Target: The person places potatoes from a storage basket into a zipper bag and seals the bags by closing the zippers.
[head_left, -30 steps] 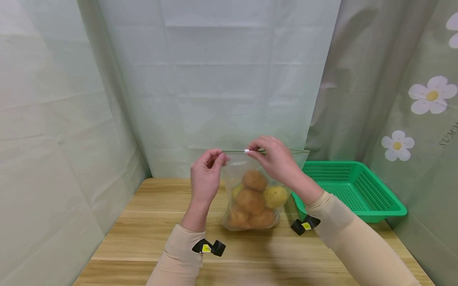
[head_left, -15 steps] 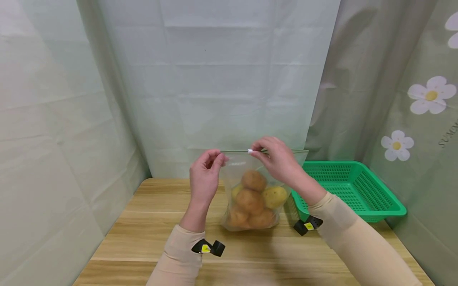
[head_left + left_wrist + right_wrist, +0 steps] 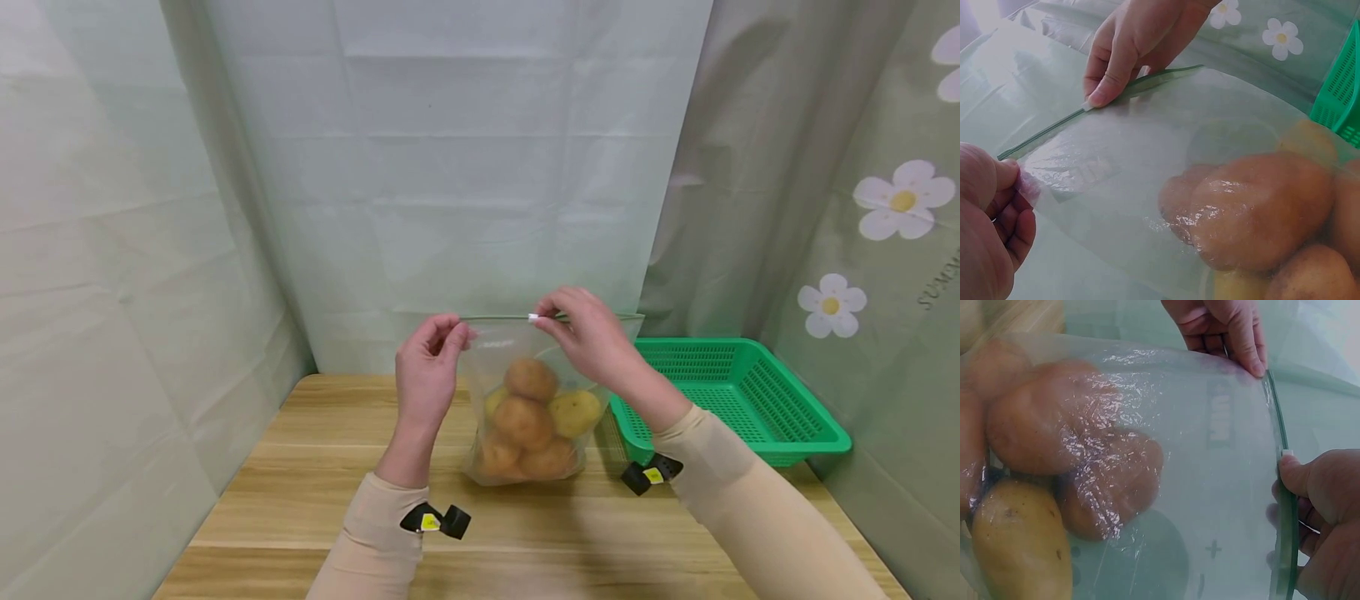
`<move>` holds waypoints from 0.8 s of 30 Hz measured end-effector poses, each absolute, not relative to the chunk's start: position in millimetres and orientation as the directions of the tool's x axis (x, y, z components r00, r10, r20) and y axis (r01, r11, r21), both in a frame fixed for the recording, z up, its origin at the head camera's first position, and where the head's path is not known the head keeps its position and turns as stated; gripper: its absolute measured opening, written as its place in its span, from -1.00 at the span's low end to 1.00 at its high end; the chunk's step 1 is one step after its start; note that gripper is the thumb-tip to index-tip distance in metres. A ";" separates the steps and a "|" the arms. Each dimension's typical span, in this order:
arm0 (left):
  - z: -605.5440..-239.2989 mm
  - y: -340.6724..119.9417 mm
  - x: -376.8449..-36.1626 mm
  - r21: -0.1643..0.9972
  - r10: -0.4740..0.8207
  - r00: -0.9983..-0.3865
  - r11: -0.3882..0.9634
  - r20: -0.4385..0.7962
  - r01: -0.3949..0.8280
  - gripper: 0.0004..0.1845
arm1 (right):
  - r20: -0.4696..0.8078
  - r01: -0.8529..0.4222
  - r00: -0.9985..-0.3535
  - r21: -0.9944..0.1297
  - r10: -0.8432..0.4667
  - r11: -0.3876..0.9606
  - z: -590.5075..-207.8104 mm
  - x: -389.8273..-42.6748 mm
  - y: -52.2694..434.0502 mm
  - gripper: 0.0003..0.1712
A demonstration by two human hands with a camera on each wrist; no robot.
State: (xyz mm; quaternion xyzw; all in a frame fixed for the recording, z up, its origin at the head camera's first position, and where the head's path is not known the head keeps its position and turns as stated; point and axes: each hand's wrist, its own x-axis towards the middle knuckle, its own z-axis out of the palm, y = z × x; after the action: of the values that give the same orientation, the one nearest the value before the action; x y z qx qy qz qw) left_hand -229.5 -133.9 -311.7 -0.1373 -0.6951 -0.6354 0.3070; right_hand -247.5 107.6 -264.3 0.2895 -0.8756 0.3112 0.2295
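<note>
A clear zip bag (image 3: 525, 400) stands upright on the wooden table (image 3: 300, 500), holding several brown potatoes (image 3: 531, 379) and a yellowish one (image 3: 575, 413). My left hand (image 3: 429, 367) pinches the bag's top left corner (image 3: 1013, 172). My right hand (image 3: 588, 333) pinches the white slider (image 3: 533, 317) on the green zip strip (image 3: 1147, 81), roughly a third of the way along the top edge. In the right wrist view the right hand's thumb (image 3: 1300, 478) sits against the zip strip (image 3: 1285, 537), with the left hand's fingers (image 3: 1241, 337) at the strip's far end.
A green plastic basket (image 3: 738, 392) sits on the table right of the bag, close to it. Pale curtains close in the back and left; a flowered curtain (image 3: 885, 250) hangs on the right. Bare table lies in front of the bag.
My right hand has slid the white slider a little to the right along the zip strip. The left hand and the bag have stayed in place.
</note>
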 end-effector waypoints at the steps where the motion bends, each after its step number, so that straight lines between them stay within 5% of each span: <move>1: -311.7 -134.6 -229.6 0.800 -0.199 -0.775 0.155 0.600 0.579 -0.87 | 0.582 -0.648 -0.728 -0.412 -0.362 0.641 -264.6 -247.7 107.7 -0.93; 24: -315.0 -148.7 -238.4 0.801 -0.189 -0.779 0.128 0.598 0.584 -0.86 | 0.586 -0.626 -0.735 -0.395 -0.341 0.672 -270.2 -254.4 112.9 -0.94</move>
State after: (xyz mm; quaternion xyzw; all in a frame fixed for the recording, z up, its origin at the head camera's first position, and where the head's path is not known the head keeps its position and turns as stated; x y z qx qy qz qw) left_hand -238.4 -148.7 -315.0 -0.1434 -0.6884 -0.6446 0.3000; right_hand -254.4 112.9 -270.2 0.2740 -0.8825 0.2981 0.2393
